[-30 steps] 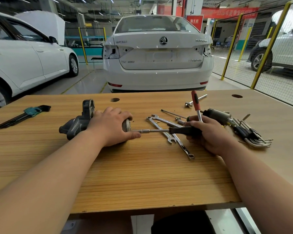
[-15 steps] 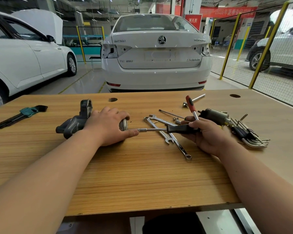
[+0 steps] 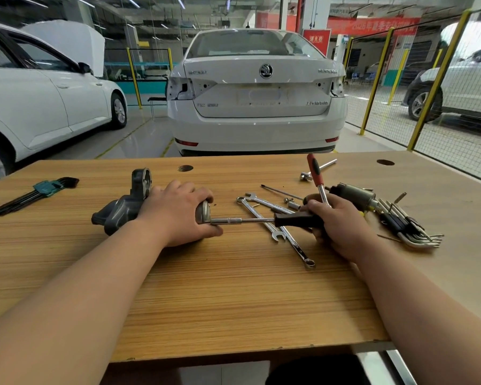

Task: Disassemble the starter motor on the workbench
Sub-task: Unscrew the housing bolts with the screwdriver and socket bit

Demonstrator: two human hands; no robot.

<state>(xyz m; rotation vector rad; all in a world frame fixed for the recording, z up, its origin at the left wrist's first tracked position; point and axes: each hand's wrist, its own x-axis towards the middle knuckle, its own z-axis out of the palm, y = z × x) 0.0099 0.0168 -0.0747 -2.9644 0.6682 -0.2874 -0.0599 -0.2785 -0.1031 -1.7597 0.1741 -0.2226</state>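
Observation:
The grey starter motor (image 3: 121,208) lies on its side on the wooden workbench (image 3: 220,295), left of centre. My left hand (image 3: 178,213) grips its cylindrical body, which is mostly hidden under my fingers; only the round end cap (image 3: 203,212) shows. My right hand (image 3: 336,223) holds the black handle of a long-shafted driver (image 3: 250,220). Its shaft lies level and its tip meets the end cap. A red-handled tool (image 3: 317,179) sticks up behind my right hand.
Two combination wrenches (image 3: 278,226) lie crossed under the driver. A separate cylindrical motor part (image 3: 354,193) and a bundle of hex keys (image 3: 411,229) sit at the right. A green-holder hex key set (image 3: 31,194) lies far left. A white car (image 3: 256,98) is parked behind the bench.
Both hands and the driver stay in the same place on the starter motor; only my head has shifted slightly.

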